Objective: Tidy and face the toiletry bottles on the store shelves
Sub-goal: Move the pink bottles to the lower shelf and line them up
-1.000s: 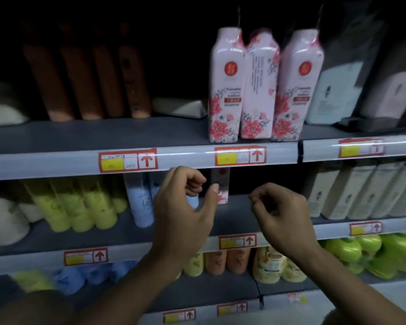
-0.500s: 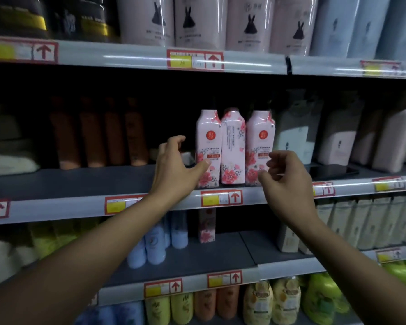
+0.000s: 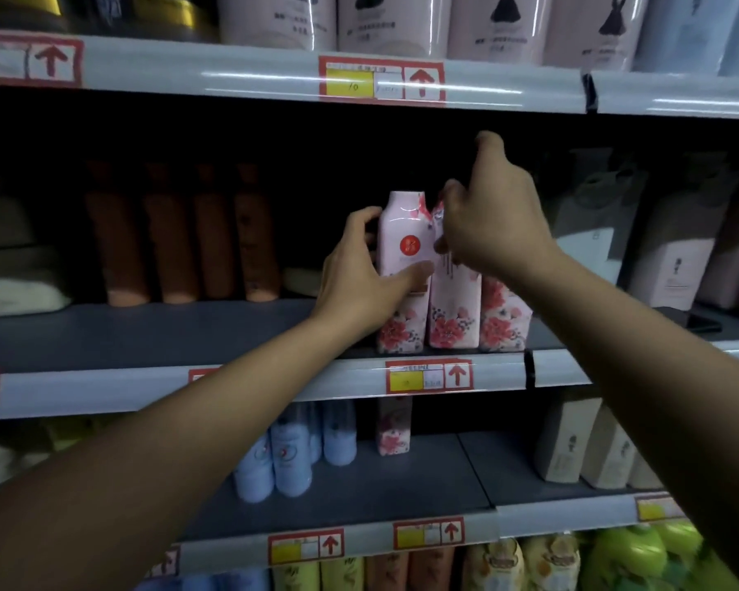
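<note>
The upper shelf's price tag (image 3: 361, 84) seems to read "10"; nothing else legible.

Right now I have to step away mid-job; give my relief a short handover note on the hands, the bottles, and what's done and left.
Left hand grips the left pink floral carton-shaped bottle, thumb across its front. Right hand holds the middle pink floral bottle near its top. The right pink floral bottle stands beside them, untouched. All three sit at the front edge of the grey middle shelf.
Done: left bottle shows its red logo forward.
Left: the middle one seems turned sideways, so face it, then probably the brown bottles set further back.
</note>
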A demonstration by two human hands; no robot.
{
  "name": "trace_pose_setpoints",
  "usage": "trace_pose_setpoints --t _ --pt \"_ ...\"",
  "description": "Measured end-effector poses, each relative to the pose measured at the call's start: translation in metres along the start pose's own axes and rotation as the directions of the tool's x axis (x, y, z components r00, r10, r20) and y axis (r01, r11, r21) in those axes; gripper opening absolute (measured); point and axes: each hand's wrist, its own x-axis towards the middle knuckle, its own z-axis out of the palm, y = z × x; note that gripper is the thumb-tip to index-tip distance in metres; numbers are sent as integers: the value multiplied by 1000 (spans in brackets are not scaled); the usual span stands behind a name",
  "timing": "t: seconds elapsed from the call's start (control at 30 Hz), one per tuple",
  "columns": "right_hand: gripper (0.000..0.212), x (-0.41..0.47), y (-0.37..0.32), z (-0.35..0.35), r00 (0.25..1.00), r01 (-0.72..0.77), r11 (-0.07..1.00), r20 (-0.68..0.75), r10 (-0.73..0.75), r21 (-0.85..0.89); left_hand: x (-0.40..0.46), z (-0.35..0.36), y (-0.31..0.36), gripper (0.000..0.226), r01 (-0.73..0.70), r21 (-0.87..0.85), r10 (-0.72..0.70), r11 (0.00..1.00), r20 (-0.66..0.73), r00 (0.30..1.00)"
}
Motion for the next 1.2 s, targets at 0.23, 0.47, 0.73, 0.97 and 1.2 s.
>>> trace_pose_setpoints --t 0.23,0.47,0.73,0.97,1.2 --pt "35 19 0 13 986 -154 985 47 158 -75 2 0 -5 81 3 -74 -2 997 9 1000" --pt "39 15 2 18 986 -165 983 -38 162 -81 0 -1 -8 77 12 -113 -13 993 -5 1000" --pt "37 -6 6 11 984 -125 987 -140 110 -103 -6 -12 -6 75 25 -165 -34 986 -53 998" --pt "34 -16 9 -11 980 -154 987 -132 146 -51 -17 -27 1 72 -29 -31 28 999 -33 999" --pt "49 -45 10 -45 986 -164 986 -9 164 6 -43 -41 8 62 -54 -129 56 990 10 998"
